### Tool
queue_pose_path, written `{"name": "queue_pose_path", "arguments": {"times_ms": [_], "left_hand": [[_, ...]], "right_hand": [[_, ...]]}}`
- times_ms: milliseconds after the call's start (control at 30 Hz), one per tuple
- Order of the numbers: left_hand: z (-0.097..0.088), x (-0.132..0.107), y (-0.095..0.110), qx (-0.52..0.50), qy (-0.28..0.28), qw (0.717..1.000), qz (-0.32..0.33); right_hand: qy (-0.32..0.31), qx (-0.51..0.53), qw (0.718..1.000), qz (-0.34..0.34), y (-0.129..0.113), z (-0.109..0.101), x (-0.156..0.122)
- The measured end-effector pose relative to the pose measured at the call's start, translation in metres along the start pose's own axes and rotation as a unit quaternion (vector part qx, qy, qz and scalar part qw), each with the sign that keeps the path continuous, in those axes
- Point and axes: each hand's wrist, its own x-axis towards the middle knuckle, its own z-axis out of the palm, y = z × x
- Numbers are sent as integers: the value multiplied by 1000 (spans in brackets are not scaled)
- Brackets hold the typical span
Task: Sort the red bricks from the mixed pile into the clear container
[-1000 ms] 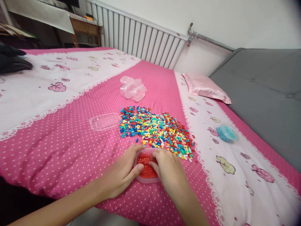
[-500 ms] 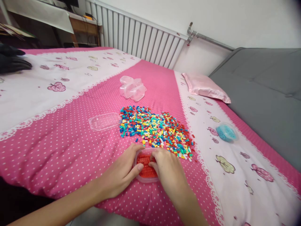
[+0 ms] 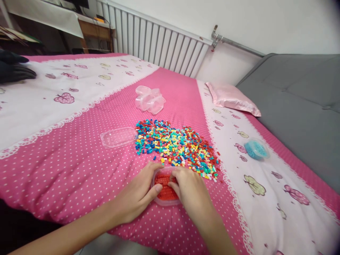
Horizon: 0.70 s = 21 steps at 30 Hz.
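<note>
A clear plastic container (image 3: 166,203) stands near the bed's front edge, with rows of red building bricks (image 3: 162,182) packed inside. My left hand (image 3: 142,189) grips its left side, the thumb over the rim and the fingers along the far left corner. Over the container's right side, my right hand (image 3: 187,186) is closed, its thumb and fingertips pinched among the red bricks. Whatever those fingertips hold is hidden. Just beyond lies a loose pile of multicoloured small bricks (image 3: 175,143). A clear lid (image 3: 118,137) lies flat at the pile's left.
Several clear containers (image 3: 150,101) are heaped behind the pile. To the right sits a clear container with light-blue pieces (image 3: 255,149). A pink pillow (image 3: 233,99) rests by the grey headboard (image 3: 294,95). A black glove (image 3: 16,69) is at far left; a radiator (image 3: 156,37) lines the wall.
My right hand has shifted very slightly over the red bricks. My left hand, the container and the pile stay in place.
</note>
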Motion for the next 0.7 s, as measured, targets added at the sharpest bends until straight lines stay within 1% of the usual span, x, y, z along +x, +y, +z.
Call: {"name": "queue_pose_path", "arguments": {"times_ms": [167,467,700], "left_hand": [[1,0,-2,9,10,1000,9],[1,0,-2,14,16,1000,12],[2,-1,-4,7,13,1000,7]], "right_hand": [[19,22,999,-17,4,4,1],[16,6,1000,-7,4,4,1],[52,36,998,-29,8,7,0]]}}
